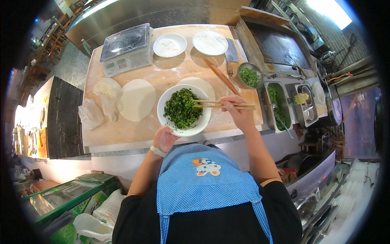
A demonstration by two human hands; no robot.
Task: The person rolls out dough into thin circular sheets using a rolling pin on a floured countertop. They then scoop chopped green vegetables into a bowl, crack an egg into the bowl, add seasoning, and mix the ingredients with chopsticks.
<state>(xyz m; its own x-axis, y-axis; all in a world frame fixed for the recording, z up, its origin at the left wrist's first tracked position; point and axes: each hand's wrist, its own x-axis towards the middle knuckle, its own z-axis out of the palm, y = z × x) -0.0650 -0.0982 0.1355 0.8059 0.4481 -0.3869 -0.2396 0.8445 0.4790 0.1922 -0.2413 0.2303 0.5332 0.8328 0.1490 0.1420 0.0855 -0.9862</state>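
A white bowl (206, 120) of chopped dark green leaves (183, 109) stands at the front of the floured wooden board. My left hand (164, 139), with a pale band at the wrist, grips the bowl's near-left rim. In my right hand (237, 111) is a pair of wooden chopsticks (213, 104), their tips in the greens. Partly behind the bowl lies a flat round of dough (199, 84); another dough round (137, 100) is to the left. Plastic bags (106, 91), one seemingly with dough inside, rest further left.
Two white dishes of flour (210, 42), a cleaver (231, 52) and a lidded plastic container (128, 48) stand at the back. A rolling pin (221, 77) lies right of centre. A metal bowl of chopped greens (248, 76), steel tubs (288, 117) and a griddle (277, 42) are at right.
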